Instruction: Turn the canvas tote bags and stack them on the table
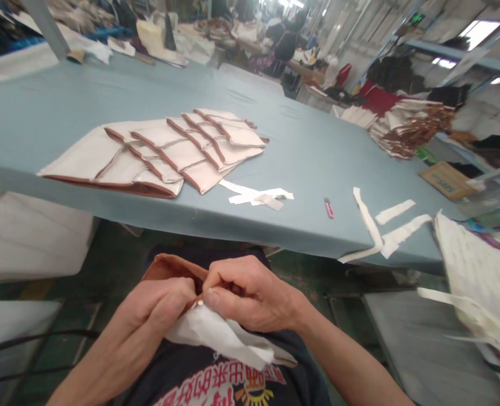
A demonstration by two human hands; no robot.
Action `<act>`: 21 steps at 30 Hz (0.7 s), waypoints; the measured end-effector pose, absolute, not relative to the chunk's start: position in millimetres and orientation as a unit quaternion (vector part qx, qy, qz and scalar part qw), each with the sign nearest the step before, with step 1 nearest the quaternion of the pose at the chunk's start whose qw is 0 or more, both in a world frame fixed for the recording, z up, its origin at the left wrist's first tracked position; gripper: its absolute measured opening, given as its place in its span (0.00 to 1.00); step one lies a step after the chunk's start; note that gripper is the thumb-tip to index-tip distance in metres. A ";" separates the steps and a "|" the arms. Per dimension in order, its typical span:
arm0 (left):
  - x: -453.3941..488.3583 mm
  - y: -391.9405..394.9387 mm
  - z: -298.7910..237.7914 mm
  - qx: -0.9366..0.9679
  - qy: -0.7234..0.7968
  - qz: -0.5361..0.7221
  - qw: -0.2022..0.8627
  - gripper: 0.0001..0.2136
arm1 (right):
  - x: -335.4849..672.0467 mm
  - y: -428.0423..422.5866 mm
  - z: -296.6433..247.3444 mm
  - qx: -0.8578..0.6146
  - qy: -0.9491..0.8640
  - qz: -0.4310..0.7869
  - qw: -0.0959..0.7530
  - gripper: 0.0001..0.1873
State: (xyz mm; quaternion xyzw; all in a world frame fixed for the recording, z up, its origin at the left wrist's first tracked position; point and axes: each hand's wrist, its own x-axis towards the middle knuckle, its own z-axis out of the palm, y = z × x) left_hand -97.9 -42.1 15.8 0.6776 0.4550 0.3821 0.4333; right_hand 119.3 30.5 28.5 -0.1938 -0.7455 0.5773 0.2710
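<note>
A fabric piece, white on one side and rust-brown on the other, is held over my lap. My left hand is closed on its brown edge. Close beside it, my right hand pinches the same edge between thumb and fingers. The white part hangs down below both hands in front of my dark printed shirt. The brown part stands up behind my left hand. What lies exactly between the fingertips is partly hidden.
On the blue-grey table lie overlapping cream fabric pieces with brown edges, white strips and small pink thread snips. More strips lie to the right. A cream fabric stack stands at the right edge.
</note>
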 end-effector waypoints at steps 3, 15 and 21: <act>-93.2 -41.4 17.9 0.662 0.446 0.356 0.486 0.25 | 118.3 31.4 33.2 -0.203 -0.748 0.575 0.262 0.13; -79.7 -52.3 15.7 0.641 0.520 0.423 0.374 0.17 | 117.0 25.5 43.9 -0.297 -0.757 0.547 0.196 0.12; -67.3 -52.2 13.6 0.613 0.532 0.441 0.382 0.18 | 110.1 8.6 39.6 -0.419 -0.755 0.436 0.254 0.21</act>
